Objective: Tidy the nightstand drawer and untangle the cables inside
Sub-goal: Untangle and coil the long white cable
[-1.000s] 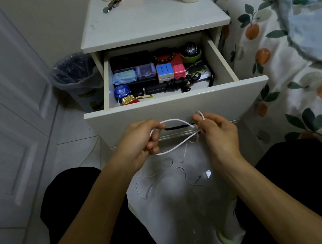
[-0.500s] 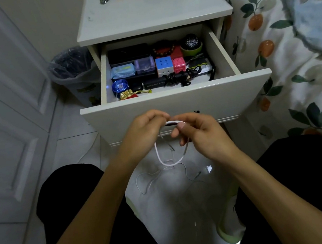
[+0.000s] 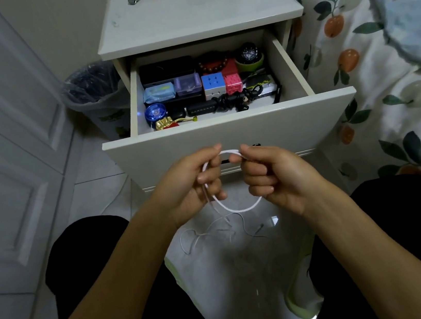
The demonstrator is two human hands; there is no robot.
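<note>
A white cable hangs in a loop between my hands, in front of the open nightstand drawer. My left hand grips one side of the loop and my right hand grips the other, fingers curled round it. A thinner white wire lies tangled on the floor below. Inside the drawer a black coiled cable lies at the front, beside a blue yo-yo, a cube puzzle, a pink cube and small boxes.
A bin with a dark liner stands left of the nightstand. A bed with an orange-print cover runs along the right. A white panelled door fills the left. My knees frame the floor.
My hands came together from a wide stretch of cable, then parted slightly; the cable now hangs as a rounder loop between them. The view shifted down a little.
</note>
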